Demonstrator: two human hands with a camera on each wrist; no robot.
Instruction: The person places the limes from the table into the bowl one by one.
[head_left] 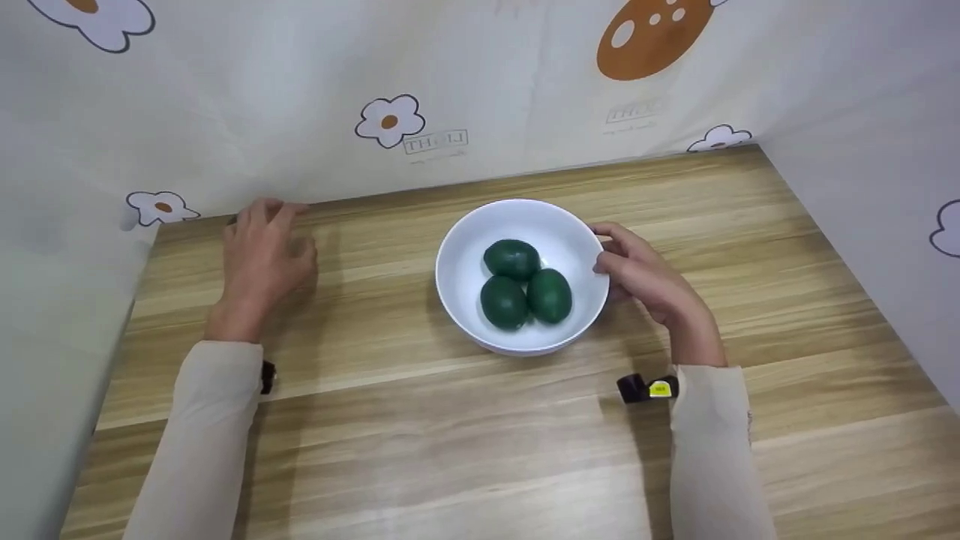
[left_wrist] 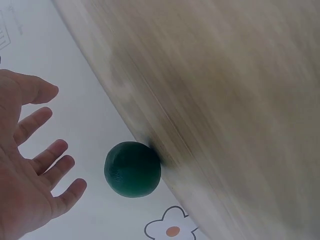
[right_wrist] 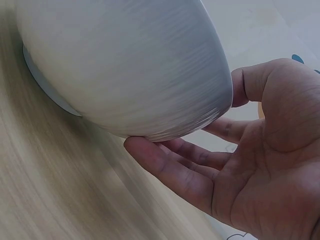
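Note:
A white bowl [head_left: 463, 307] stands on the wooden table with three dark green, egg-shaped fruits [head_left: 512, 260] inside, smooth and avocado-like. My right hand [head_left: 649, 277] grips the bowl's right side; its thumb is at the rim, and the fingers lie against the outer wall [right_wrist: 130, 65]. At the table's far left edge, my left hand [head_left: 262, 251] is held with fingers loosely bent and spread. The left wrist view shows another dark green fruit [left_wrist: 132, 169] at the back edge of the table, apart from the left fingers. In the head view that hand hides it.
A pale cloth wall [head_left: 300, 112] with flower prints rises along the table's back edge, and more cloth hangs at both sides. Wood-grain tabletop [head_left: 450, 442] extends in front of the bowl. A black camera mount [head_left: 637, 388] juts from the right wrist.

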